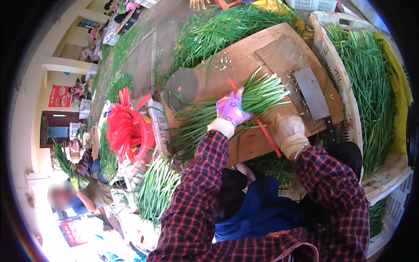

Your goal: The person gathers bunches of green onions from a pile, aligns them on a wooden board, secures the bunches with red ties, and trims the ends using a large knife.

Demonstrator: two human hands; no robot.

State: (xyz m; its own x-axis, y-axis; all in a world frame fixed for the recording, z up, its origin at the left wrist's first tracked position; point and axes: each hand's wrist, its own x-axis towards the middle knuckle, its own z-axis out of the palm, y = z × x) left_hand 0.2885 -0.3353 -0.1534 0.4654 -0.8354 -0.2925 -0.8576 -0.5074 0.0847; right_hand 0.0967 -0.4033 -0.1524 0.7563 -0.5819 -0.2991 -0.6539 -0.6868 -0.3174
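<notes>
A bunch of garlic chives (265, 93) lies across a wooden board (239, 144), pale stem ends towards the right. My left hand (230, 108), in a purple flowered glove, grips the bunch near its middle. Under the bunch runs a red plastic strip (268, 137), both ends showing. Beside the strip's near end is my right hand (289, 126), in a pale glove; it is blurred, and its fingers cannot be made out. A cleaver (312, 93) with a dark handle rests flat on the board to the right, partly over a worn brown slab (281, 54).
Loose chives (222, 32) are heaped beyond the board. At right stands a white plastic crate (337, 78) of chives. Red plastic strips (122, 131) fill a container at left, near bundled chives (157, 190). Another person (86, 196) holds chives at far left.
</notes>
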